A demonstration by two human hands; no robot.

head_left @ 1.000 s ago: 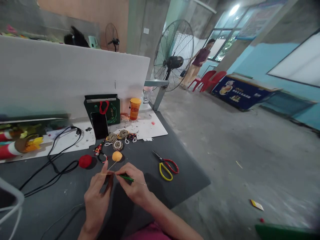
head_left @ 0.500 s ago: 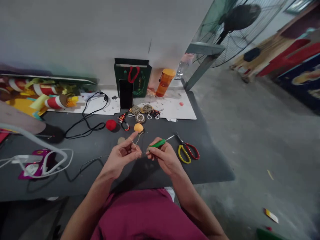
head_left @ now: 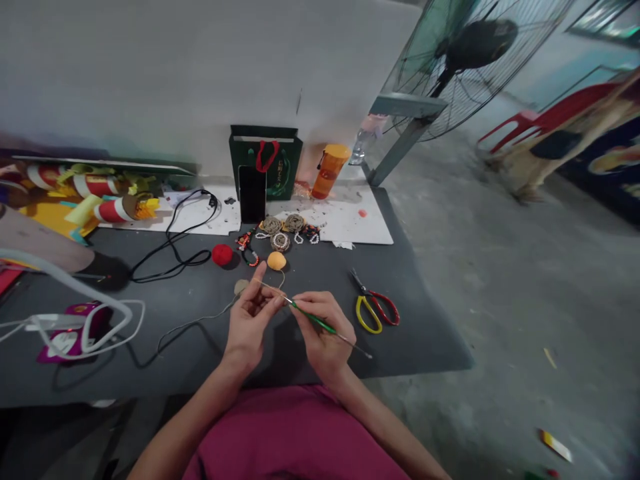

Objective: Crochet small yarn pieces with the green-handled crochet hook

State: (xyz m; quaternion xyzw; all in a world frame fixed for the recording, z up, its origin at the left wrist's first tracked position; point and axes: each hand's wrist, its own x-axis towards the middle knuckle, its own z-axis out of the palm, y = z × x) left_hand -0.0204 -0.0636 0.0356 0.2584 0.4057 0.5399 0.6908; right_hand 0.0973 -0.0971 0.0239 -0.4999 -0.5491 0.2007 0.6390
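Note:
My left hand [head_left: 255,320] pinches a thin pale yarn [head_left: 270,287], which runs over the raised index finger and back to a small yellow yarn ball [head_left: 277,261]. My right hand [head_left: 324,330] is closed around a crochet hook with a green handle [head_left: 320,323]. The hook's metal tip meets the yarn at my left fingertips, and its other end sticks out past my right hand at the lower right. Any worked piece between the fingers is too small to make out. A red yarn ball [head_left: 223,255] rests left of the yellow one.
Scissors [head_left: 373,303] lie right of my hands. Behind are beaded ornaments [head_left: 280,240], a phone [head_left: 253,195] against a green bag [head_left: 287,163], and an orange bottle [head_left: 330,171]. A black cable [head_left: 175,243] and white lamp arm [head_left: 120,300] are at left.
My right hand has turned the hook, so its tip now points left to the yarn at my left hand. The hands are closer together, and the view has shifted slightly.

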